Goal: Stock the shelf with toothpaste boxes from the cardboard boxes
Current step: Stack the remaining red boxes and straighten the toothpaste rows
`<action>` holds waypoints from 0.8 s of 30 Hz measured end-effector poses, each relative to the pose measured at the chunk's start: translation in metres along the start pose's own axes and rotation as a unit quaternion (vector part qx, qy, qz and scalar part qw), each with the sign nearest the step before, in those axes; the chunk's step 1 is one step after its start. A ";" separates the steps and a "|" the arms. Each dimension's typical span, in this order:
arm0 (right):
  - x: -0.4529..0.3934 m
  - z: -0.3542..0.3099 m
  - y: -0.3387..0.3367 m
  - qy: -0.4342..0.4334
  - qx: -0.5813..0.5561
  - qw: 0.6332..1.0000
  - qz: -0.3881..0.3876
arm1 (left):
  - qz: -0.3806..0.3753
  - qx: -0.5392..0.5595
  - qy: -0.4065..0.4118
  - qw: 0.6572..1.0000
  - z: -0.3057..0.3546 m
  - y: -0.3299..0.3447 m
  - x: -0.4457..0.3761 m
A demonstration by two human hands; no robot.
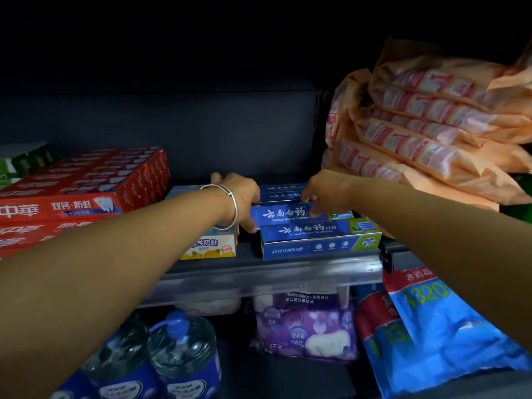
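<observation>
On the dark shelf (267,269), left hand (240,197) and right hand (322,194) grip one blue toothpaste box (288,215).

— Dim up top here: the dark back panel (172,125) of the shelving sits in deep shadow.

— And the grey shelf edge (259,272) catches what light there is. Orange packets (431,125) are piled high at the right.

— Below, water jugs (181,349) at the left, a purple bag (305,323) in the middle, blue bags (449,335) at the right.
</observation>
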State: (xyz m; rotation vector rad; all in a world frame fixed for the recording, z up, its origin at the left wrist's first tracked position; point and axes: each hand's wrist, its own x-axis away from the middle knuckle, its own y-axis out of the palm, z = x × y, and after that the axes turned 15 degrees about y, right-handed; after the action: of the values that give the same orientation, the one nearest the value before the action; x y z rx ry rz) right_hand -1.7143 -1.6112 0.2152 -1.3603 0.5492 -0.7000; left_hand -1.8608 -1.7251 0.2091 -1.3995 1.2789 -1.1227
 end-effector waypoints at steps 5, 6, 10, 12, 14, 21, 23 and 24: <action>0.005 -0.008 0.000 0.000 0.051 0.998 0.041 | 0.071 -0.038 0.009 0.997 0.003 0.008 -0.001; 0.006 -0.009 0.001 0.004 0.054 0.997 0.051 | 0.090 -0.023 0.004 0.996 0.002 0.008 -0.001; 0.008 -0.011 0.005 0.013 0.049 0.996 0.074 | 0.083 0.003 -0.034 0.996 0.001 0.008 -0.002; 0.010 -0.013 0.005 0.012 0.045 0.996 0.073 | 0.054 0.017 -0.049 0.997 0.000 0.010 -0.002; 0.011 -0.014 0.005 0.011 0.045 0.996 0.072 | 0.027 0.037 -0.056 0.997 -0.002 0.011 -0.004; 0.013 -0.013 0.003 0.007 0.069 0.993 0.091 | 0.006 0.049 -0.057 0.997 -0.001 0.012 -0.008; 0.011 -0.011 0.006 0.006 0.075 0.992 0.104 | 0.013 0.046 -0.059 0.997 -0.001 0.014 -0.010; 0.010 -0.010 0.008 0.007 0.078 0.991 0.110 | 0.017 0.042 -0.060 0.997 0.000 0.015 -0.011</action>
State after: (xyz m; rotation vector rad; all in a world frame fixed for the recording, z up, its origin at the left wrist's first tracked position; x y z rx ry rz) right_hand -1.7136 -1.6248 0.2066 -1.1299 0.6324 -0.5602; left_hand -1.8644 -1.7152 0.1938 -1.3574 1.1529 -1.0424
